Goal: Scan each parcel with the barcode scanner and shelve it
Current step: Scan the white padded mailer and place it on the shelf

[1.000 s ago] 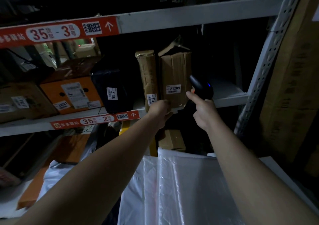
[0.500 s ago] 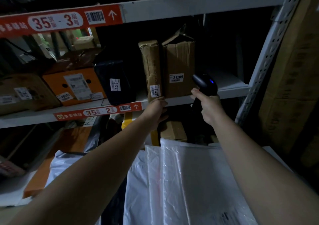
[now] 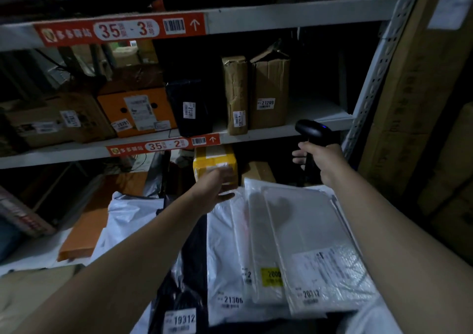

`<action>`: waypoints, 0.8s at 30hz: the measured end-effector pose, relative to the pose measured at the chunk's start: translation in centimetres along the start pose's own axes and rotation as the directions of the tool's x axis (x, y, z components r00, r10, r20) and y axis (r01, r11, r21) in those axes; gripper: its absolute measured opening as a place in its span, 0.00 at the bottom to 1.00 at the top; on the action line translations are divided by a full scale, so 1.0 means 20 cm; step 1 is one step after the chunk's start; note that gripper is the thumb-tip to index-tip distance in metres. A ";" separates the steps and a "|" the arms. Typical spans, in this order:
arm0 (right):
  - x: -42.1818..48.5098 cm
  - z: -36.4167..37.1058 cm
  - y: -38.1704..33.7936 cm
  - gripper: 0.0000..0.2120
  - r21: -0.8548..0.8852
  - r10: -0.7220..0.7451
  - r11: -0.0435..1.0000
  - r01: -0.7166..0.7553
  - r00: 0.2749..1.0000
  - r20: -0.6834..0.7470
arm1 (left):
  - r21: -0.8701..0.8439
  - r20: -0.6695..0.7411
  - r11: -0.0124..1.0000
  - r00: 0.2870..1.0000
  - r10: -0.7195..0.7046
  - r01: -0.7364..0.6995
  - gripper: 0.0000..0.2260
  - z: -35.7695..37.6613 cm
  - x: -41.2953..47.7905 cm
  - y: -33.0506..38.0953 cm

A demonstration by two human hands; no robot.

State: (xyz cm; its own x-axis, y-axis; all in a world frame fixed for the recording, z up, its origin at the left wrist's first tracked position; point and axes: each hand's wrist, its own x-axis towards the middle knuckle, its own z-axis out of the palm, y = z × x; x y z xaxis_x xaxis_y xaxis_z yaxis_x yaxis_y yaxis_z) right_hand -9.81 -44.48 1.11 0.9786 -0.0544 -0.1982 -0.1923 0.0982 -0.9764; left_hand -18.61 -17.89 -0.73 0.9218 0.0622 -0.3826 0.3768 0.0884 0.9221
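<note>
Two hands, mine: left hand [image 3: 212, 192] and right hand [image 3: 322, 159]; one barcode scanner [image 3: 311, 129]; two red shelf labels, upper label [image 3: 122, 29] and lower label [image 3: 163, 145]; five stickered parcels on the middle shelf [image 3: 320, 111]: brown carton [image 3: 58, 121], orange box [image 3: 120, 111], black parcel [image 3: 190, 95], narrow brown parcel [image 3: 236, 88], wide brown box [image 3: 270, 83]; below it I count one yellow-taped box [image 3: 212, 157] and one flat orange parcel [image 3: 87, 226]; four numbered bags in the pile before me: black bag [image 3: 186, 277], white bag [image 3: 222, 244], clear bag [image 3: 263, 231], bubble bag [image 3: 330, 269].

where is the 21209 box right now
Head view: the 21209 box stands on the 35-2 shelf, right of centre, beside a narrower brown parcel on its left.
</note>
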 end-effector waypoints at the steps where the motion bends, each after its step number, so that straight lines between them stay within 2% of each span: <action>1: -0.04 -0.02 0.00 0.06 -0.034 -0.006 0.999 0.006 1.000 0.003 | 0.005 0.005 1.000 1.000 -0.007 0.006 0.09 -0.01 -0.03 -0.02; 7: -0.32 -0.17 -0.03 0.09 -0.167 -0.014 0.986 0.019 0.999 0.032 | -0.037 0.050 0.996 0.996 -0.077 0.079 0.14 -0.01 -0.23 -0.20; 10: -0.43 -0.28 -0.04 0.12 -0.237 0.028 0.971 -0.027 1.000 -0.001 | -0.017 0.082 0.994 0.991 -0.105 0.106 0.13 0.04 -0.31 -0.28; 14: -0.57 -0.42 -0.02 0.12 -0.332 0.076 0.940 -0.077 0.997 -0.017 | 0.021 0.102 0.992 0.987 -0.128 0.127 0.10 0.16 -0.39 -0.36; 24: -0.75 -0.57 0.03 0.09 -0.374 0.102 0.921 -0.107 0.994 -0.032 | 0.092 0.108 0.984 0.981 -0.159 0.150 0.07 0.33 -0.47 -0.45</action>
State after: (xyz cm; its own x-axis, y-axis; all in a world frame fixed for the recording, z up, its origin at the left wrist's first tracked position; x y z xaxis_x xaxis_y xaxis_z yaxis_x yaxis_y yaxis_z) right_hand -25.37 -55.00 2.51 0.9511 -0.0763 -0.2994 -0.3086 -0.2758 -0.9103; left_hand -30.04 -25.74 -5.13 0.8543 -0.0605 -0.5162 0.5174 0.0049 0.8557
